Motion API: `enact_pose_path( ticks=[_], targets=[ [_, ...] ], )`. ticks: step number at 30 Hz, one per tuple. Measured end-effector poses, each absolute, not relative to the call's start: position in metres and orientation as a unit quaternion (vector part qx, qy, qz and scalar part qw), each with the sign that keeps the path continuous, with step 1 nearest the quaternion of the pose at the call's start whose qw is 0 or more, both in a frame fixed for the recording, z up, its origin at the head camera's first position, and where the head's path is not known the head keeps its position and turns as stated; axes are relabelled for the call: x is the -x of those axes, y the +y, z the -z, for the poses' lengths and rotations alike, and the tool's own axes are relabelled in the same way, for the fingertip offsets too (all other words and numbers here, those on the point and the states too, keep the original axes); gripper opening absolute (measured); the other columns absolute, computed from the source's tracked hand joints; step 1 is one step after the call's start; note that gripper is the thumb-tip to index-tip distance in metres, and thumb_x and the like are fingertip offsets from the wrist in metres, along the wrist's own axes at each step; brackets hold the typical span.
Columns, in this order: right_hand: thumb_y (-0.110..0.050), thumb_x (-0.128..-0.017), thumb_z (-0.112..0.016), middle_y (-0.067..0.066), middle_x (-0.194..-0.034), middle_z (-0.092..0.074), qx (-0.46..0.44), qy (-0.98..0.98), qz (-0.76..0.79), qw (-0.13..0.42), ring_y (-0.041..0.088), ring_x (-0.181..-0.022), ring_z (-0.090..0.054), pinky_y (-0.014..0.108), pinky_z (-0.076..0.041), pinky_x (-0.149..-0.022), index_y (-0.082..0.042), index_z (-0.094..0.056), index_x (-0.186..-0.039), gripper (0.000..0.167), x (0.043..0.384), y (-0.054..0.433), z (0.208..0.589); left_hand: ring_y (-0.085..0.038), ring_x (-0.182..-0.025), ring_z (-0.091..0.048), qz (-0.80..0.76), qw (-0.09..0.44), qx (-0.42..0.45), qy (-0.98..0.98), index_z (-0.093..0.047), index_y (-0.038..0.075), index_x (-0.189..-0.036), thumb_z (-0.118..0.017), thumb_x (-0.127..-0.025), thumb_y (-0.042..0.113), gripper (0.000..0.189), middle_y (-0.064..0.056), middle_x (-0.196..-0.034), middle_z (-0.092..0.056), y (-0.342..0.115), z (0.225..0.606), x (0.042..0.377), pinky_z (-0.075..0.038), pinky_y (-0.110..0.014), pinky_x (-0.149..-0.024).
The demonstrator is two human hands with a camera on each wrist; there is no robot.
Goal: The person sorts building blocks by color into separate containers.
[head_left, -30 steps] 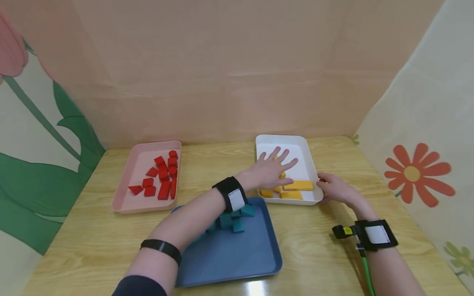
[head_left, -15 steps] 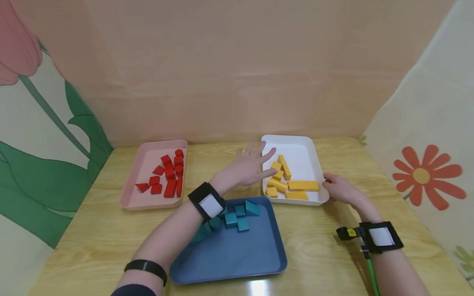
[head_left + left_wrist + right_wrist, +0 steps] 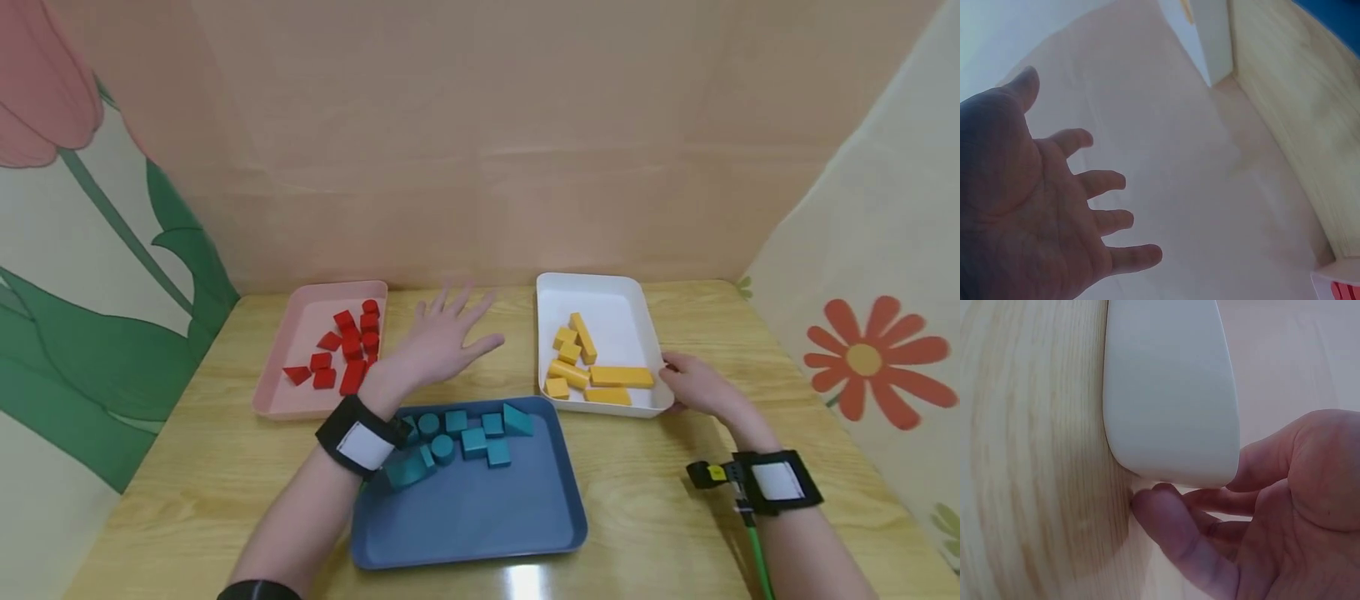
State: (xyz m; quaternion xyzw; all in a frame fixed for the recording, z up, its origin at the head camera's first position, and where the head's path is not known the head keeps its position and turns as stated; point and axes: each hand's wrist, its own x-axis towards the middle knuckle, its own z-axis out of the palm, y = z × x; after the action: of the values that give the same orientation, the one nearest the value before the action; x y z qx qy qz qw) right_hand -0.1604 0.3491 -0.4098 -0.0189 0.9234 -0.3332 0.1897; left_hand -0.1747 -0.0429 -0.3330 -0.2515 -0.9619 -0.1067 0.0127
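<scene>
My left hand (image 3: 438, 337) hovers with spread fingers between the pink and white trays, holding nothing; the left wrist view shows the bare palm (image 3: 1029, 206). At the right side of the white tray (image 3: 611, 304), my right hand (image 3: 693, 383) grips the edge near the front corner. In the right wrist view its thumb lies at the rim, with curled fingers (image 3: 1175, 531) by the tray's outer wall (image 3: 1169, 394). Several yellow blocks (image 3: 621, 377) lie inside that tray, toward its front and left.
A blue tray (image 3: 480, 517) with several teal blocks (image 3: 474, 443) stands front centre, partly behind my left wrist. Back left is a pink tray (image 3: 303, 312) of red blocks (image 3: 351, 347). A tan backdrop (image 3: 480, 167) rises behind the wooden table (image 3: 630, 508).
My left hand has moved left, away from over the yellow blocks, uncovering them and more teal blocks. The right hand stays at the white tray's edge. The head view has shifted slightly.
</scene>
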Motion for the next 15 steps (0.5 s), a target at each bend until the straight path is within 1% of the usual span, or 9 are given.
enact_pose_path(
  ticks=[3,5,6,8,10,12,14,15],
  targets=[
    [-0.025,-0.095,-0.031,0.037,-0.122,-0.035,0.02,0.941,0.298,0.161,0.032,-0.087,-0.053,0.038,-0.049,-0.064,0.014,-0.014,-0.134,0.057,0.16,0.35,0.41,-0.03,-0.132,0.007,0.115,0.014,0.244,-0.963,-0.01,0.033,-0.142,-0.024,-0.079,0.071,0.075,-0.003,-0.148,-0.003,-0.054,0.333,0.172,-0.01,-0.06,-0.097],
    [-0.036,-0.095,-0.03,0.037,-0.122,-0.034,0.02,0.955,0.267,0.128,0.04,-0.096,-0.047,0.046,-0.046,-0.07,0.012,-0.013,-0.135,0.065,0.158,0.349,0.408,-0.03,-0.132,0.008,0.12,0.017,0.237,-0.964,-0.011,0.032,-0.142,-0.027,-0.08,0.069,0.074,-0.004,-0.148,-0.004,-0.06,0.333,0.17,-0.01,-0.061,-0.096],
    [-0.041,-0.094,-0.03,0.038,-0.123,-0.031,0.019,0.961,0.252,0.109,0.045,-0.102,-0.042,0.052,-0.043,-0.074,0.011,-0.012,-0.136,0.069,0.158,0.347,0.407,-0.03,-0.132,0.008,0.123,0.019,0.233,-0.964,-0.012,0.032,-0.142,-0.029,-0.08,0.068,0.074,-0.004,-0.148,-0.004,-0.064,0.333,0.169,-0.009,-0.061,-0.096],
    [-0.051,-0.091,-0.029,0.038,-0.128,-0.024,0.019,0.971,0.228,0.067,0.051,-0.113,-0.028,0.061,-0.031,-0.082,0.009,-0.009,-0.137,0.078,0.157,0.343,0.405,-0.03,-0.132,0.008,0.12,0.022,0.227,-0.966,-0.011,0.032,-0.142,-0.031,-0.081,0.067,0.074,-0.004,-0.148,-0.003,-0.07,0.333,0.168,-0.009,-0.061,-0.096],
    [-0.057,-0.088,-0.028,0.038,-0.133,-0.013,0.02,0.976,0.215,0.036,0.054,-0.121,-0.01,0.065,-0.016,-0.089,0.005,-0.007,-0.139,0.083,0.156,0.338,0.401,-0.031,-0.132,0.008,0.116,0.023,0.224,-0.967,-0.01,0.032,-0.142,-0.033,-0.081,0.066,0.074,-0.004,-0.148,-0.003,-0.074,0.334,0.167,-0.008,-0.061,-0.096],
    [-0.057,-0.088,-0.029,0.037,-0.136,-0.006,0.025,0.978,0.207,0.012,0.052,-0.123,0.004,0.065,-0.004,-0.092,0.004,-0.007,-0.14,0.082,0.155,0.333,0.399,-0.032,-0.132,0.008,0.116,0.023,0.223,-0.968,-0.008,0.032,-0.142,-0.034,-0.081,0.065,0.073,-0.004,-0.148,-0.002,-0.078,0.335,0.166,-0.007,-0.061,-0.096],
    [-0.057,-0.088,-0.028,0.035,-0.138,-0.003,0.031,0.979,0.199,-0.002,0.048,-0.124,0.013,0.062,0.003,-0.094,0.002,-0.007,-0.14,0.081,0.154,0.329,0.397,-0.032,-0.132,0.008,0.118,0.024,0.219,-0.968,-0.008,0.033,-0.142,-0.033,-0.081,0.066,0.074,-0.004,-0.148,-0.002,-0.08,0.336,0.165,-0.007,-0.061,-0.097],
    [-0.057,-0.089,-0.027,0.035,-0.138,-0.001,0.032,0.98,0.195,-0.004,0.047,-0.124,0.015,0.061,0.005,-0.094,0.001,-0.007,-0.14,0.081,0.154,0.327,0.397,-0.032,-0.132,0.008,0.121,0.025,0.216,-0.969,-0.008,0.033,-0.142,-0.032,-0.08,0.067,0.074,-0.004,-0.148,-0.002,-0.082,0.336,0.165,-0.008,-0.061,-0.097]
  ],
)
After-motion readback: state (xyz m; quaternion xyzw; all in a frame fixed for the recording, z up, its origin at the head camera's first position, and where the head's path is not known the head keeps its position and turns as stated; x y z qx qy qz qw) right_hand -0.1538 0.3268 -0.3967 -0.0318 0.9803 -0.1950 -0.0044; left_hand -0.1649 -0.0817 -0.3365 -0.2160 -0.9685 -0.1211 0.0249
